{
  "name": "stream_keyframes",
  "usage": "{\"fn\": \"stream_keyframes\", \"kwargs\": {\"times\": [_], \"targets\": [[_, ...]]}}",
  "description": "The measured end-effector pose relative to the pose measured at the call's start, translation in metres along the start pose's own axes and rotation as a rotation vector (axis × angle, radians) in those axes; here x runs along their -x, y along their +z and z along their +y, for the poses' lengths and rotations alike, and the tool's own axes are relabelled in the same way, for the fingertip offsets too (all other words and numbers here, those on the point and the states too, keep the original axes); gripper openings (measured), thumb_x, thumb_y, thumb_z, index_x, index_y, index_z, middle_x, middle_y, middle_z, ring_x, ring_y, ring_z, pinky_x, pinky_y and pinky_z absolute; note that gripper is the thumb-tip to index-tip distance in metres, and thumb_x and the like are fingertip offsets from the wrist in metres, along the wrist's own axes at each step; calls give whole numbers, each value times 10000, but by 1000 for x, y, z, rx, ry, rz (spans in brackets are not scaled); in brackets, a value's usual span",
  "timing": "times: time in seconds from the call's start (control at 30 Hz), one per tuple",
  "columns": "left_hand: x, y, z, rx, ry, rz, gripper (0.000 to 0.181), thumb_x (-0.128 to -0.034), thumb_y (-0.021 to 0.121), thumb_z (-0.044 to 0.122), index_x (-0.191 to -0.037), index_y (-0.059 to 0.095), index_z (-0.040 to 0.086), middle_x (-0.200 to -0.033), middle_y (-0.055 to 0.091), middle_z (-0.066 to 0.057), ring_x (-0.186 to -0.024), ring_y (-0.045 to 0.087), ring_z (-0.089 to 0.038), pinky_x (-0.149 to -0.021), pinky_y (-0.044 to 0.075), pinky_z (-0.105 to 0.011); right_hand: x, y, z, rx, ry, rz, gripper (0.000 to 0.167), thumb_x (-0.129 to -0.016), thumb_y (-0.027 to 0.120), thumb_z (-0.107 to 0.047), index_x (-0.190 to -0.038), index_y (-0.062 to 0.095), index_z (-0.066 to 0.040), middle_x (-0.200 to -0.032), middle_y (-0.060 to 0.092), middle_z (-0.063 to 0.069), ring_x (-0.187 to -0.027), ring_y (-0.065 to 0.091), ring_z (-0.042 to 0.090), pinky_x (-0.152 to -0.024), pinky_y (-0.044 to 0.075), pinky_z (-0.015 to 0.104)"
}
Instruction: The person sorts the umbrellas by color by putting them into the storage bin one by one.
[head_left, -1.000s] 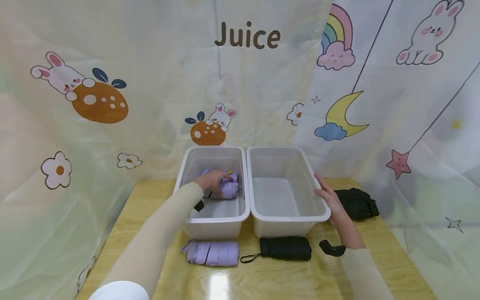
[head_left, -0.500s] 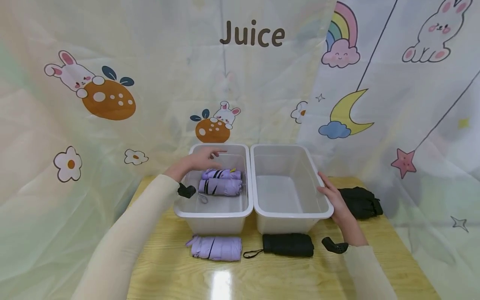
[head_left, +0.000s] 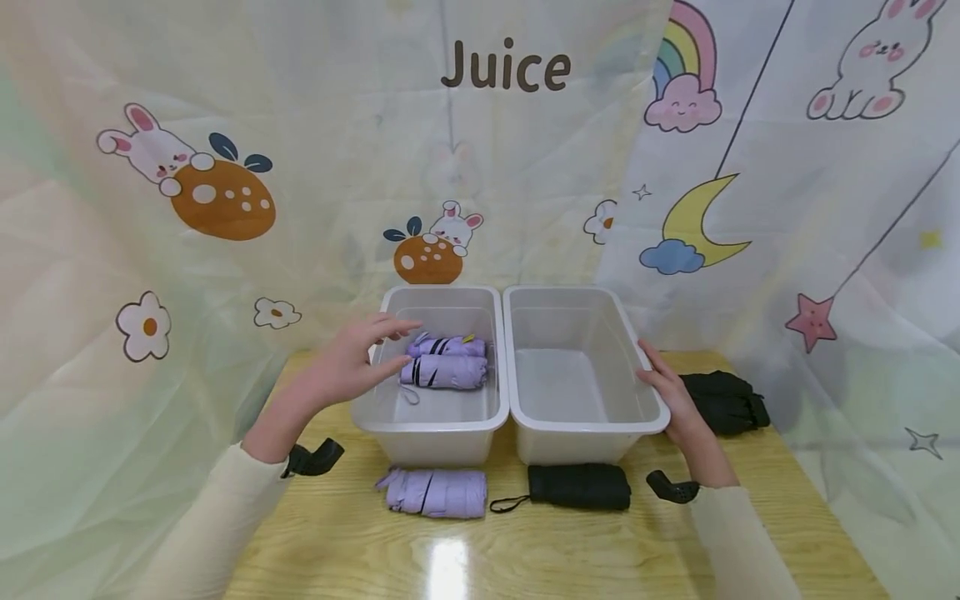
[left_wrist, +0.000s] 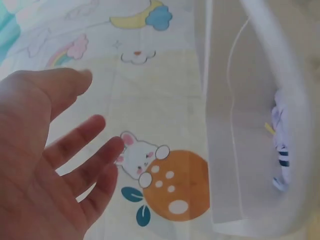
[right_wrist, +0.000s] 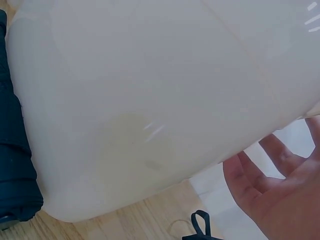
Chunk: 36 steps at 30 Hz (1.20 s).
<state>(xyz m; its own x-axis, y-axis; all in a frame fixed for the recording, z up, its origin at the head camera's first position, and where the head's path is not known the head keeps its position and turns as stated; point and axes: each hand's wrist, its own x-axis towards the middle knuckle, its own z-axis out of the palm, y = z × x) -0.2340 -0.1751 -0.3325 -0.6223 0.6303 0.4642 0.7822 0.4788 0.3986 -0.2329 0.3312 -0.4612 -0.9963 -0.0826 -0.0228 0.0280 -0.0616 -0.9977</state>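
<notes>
Over the left edge of the left white bin (head_left: 442, 427), my left hand (head_left: 341, 362) is held with spread, empty fingers. Inside that bin two folded purple umbrellas lie one behind the other, the front one (head_left: 446, 372) and the rear one (head_left: 450, 346), which bears a yellow tag. The left wrist view shows my left hand (left_wrist: 65, 155) beside the bin wall, touching nothing. My right hand (head_left: 678, 408) rests at the right rim of the right white bin (head_left: 585, 428), which is empty. In the right wrist view my right hand's (right_wrist: 280, 185) relaxed fingers touch the bin's edge.
On the wooden table (head_left: 360, 550), a purple umbrella (head_left: 437, 492) lies before the left bin and a black one (head_left: 579, 487) with a loop before the right bin. Another black umbrella (head_left: 723, 402) lies right of the right bin. A printed curtain (head_left: 315, 167) hangs behind.
My left hand has let go of the purple umbrellas in the left bin, risen, and drawn back left to the bin's edge. My right hand has stayed at the right bin's rim.
</notes>
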Motion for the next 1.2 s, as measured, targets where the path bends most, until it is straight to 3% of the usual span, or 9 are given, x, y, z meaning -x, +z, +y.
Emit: {"fn": "stream_keyframes", "kwargs": {"times": [0.13,0.27,0.43,0.5,0.57,0.67,0.77,1.0,1.2], "targets": [[20,15,15,8,92,118,458,-861,732,75,-1300,619,135,-1161,625,16,-1020,585,-146,-789,496,-311,0,0,0,-6,4,2,634,-1048,450,-227,-1573,96,-255,-1615,47,103,-1268,331,233,-876,463,270],[34,37,33,7,274,176,410,-845,712,48,-1247,652,103,-1131,636,-12,-969,615,-150,-769,505,-246,1,0,1,-4,0,5,635,-1045,457,-232,-1574,105,-250,-1610,71,109,-1258,343,240,-874,468,280],[47,70,56,-79,542,202,298,-873,641,76,-1163,696,108,-1002,652,-14,-821,616,-120,-721,511,-217,2,-1,3,-10,1,1,635,-1044,460,-242,-1573,110,-256,-1617,48,82,-1256,333,217,-864,474,265],[52,84,62,-103,610,178,290,-885,615,81,-1161,695,116,-977,647,-4,-801,600,-106,-719,507,-212,2,-1,3,-14,-2,-2,636,-1045,458,-237,-1573,105,-249,-1619,43,76,-1255,335,211,-862,473,261],[59,97,64,-120,633,140,295,-878,621,87,-1161,695,132,-977,643,9,-811,594,-107,-725,506,-217,2,0,3,-15,-11,-1,634,-1044,460,-233,-1574,113,-240,-1615,62,79,-1248,345,215,-861,476,265],[70,119,59,-144,613,72,339,-825,676,91,-1155,694,167,-982,631,34,-819,587,-108,-714,500,-220,1,1,2,-18,-22,1,626,-1042,466,-230,-1573,135,-247,-1606,103,84,-1233,371,220,-861,481,274],[81,140,49,-160,532,9,401,-770,742,110,-1155,690,206,-1013,622,47,-850,586,-101,-717,497,-228,0,1,0,-27,-28,-2,621,-1041,467,-230,-1572,146,-260,-1598,114,91,-1219,382,213,-857,483,280],[106,182,19,-214,247,-180,512,-830,731,221,-1321,584,223,-1234,564,-9,-1102,541,-163,-886,468,-365,0,-1,1,-44,-38,-19,616,-1052,434,-203,-1573,110,-269,-1620,26,59,-1257,351,208,-871,463,254],[121,197,1,-314,65,-259,730,-820,754,379,-1450,448,171,-1345,492,-54,-1223,457,-242,-1007,370,-482,0,0,2,-50,-40,-32,619,-1055,426,-193,-1574,94,-252,-1620,25,66,-1267,338,211,-878,460,257]]}}
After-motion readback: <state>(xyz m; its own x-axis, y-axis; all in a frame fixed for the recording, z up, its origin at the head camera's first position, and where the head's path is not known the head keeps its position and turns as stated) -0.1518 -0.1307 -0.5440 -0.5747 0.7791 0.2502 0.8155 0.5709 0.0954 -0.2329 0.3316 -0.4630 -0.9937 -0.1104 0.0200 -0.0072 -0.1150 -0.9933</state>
